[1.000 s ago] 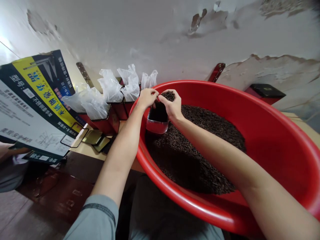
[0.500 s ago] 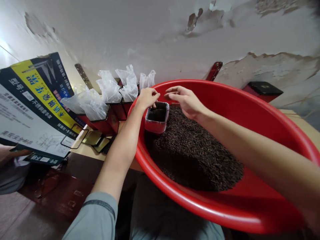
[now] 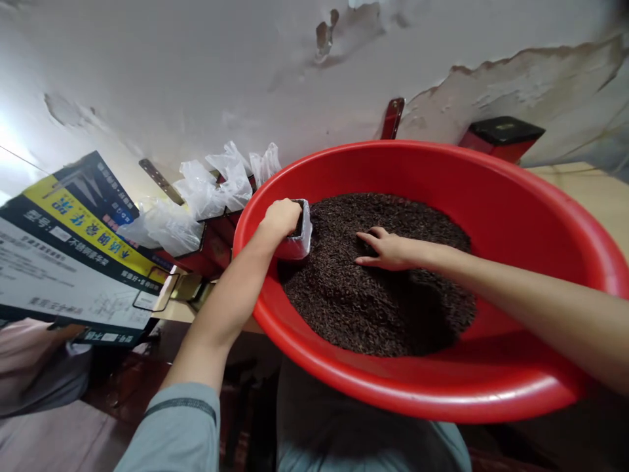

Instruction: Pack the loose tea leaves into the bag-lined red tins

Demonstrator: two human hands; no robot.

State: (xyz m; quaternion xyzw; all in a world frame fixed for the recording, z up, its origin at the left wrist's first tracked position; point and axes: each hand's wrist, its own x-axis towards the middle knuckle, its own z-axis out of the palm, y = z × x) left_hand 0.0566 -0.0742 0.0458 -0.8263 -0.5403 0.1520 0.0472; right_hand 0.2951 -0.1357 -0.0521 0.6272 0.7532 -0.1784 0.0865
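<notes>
A large red basin (image 3: 531, 203) holds a heap of dark, loose tea-like leaves (image 3: 344, 288). At the basin's left side stands a small red box (image 3: 295, 249) lined with clear plastic. My left hand (image 3: 282, 217) is over this box, its fingers bent down into the opening and hidden there. Over the heap, my right hand (image 3: 388, 250) has its fingers spread, the tips at the leaves, with nothing held.
Several red boxes with clear plastic bags (image 3: 171, 226) stand left of the basin. Beside them is a large printed carton (image 3: 73, 262). A red box with a black lid (image 3: 506, 134) sits behind, at right. A person's arm (image 3: 44, 341) shows at far left.
My right hand has moved down from beside the small box onto the heap, fingers spreading. My left hand has lowered into the box. The whole view has shifted a little.
</notes>
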